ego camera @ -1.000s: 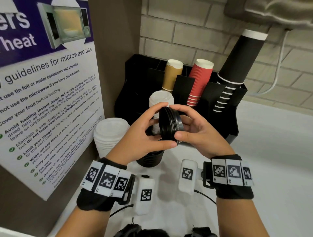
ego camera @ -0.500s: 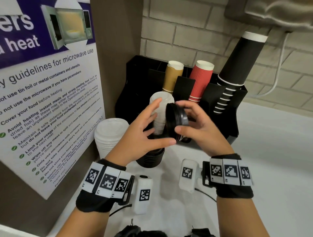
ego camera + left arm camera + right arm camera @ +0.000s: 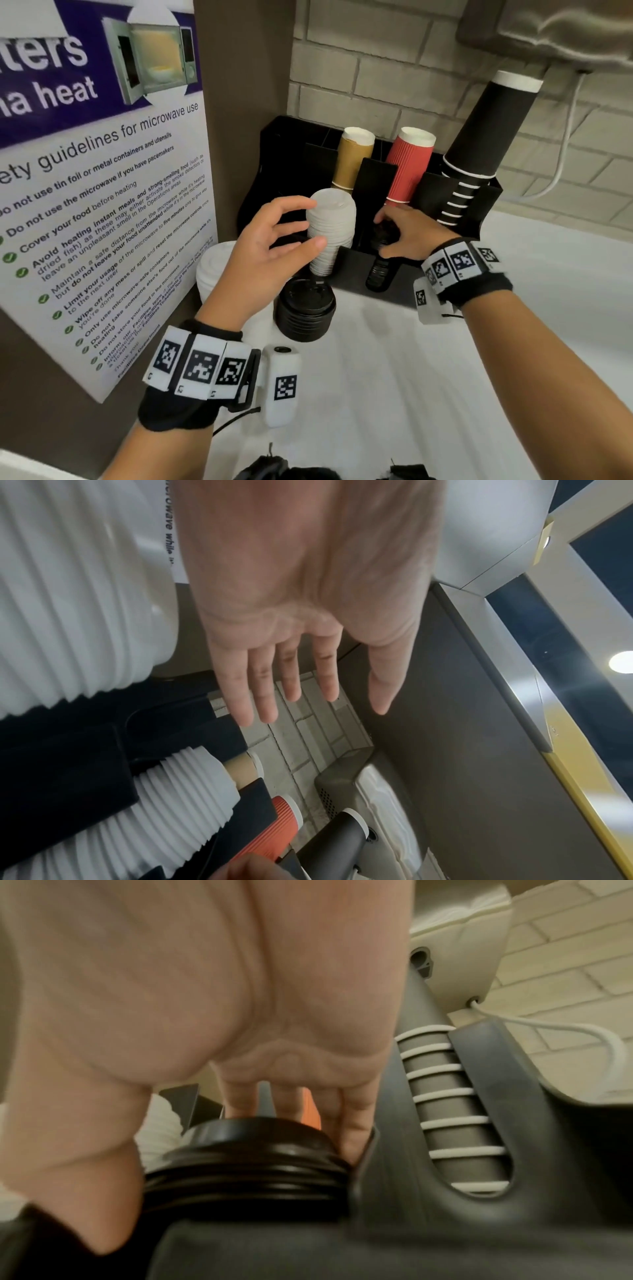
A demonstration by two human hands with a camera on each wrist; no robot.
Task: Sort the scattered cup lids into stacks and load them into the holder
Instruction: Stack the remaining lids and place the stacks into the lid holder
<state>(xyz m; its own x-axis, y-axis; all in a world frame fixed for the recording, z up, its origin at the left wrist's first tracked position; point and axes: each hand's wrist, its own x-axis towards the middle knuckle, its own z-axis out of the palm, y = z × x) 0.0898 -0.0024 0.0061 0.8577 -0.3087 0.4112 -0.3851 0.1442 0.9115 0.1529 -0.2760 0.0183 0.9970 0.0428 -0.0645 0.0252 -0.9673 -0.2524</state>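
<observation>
Head view: right hand gripping ribbed black lids in holder slot (beside white lids); left hand spread, empty.

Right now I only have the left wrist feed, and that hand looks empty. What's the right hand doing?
Observer: The right hand grips a short black lid stack and is seating it in a front slot of the holder.
Operator: Any lids loose on the counter?
Observer: Yes. In the head view, a taller black lid stack stands on the counter in front of the holder.
Operator: Is my left hand touching the white lids in the holder?
Observer: Can't tell. In the head view, the left hand has its fingers spread close beside that white lid stack and isn't curled round it.
</observation>
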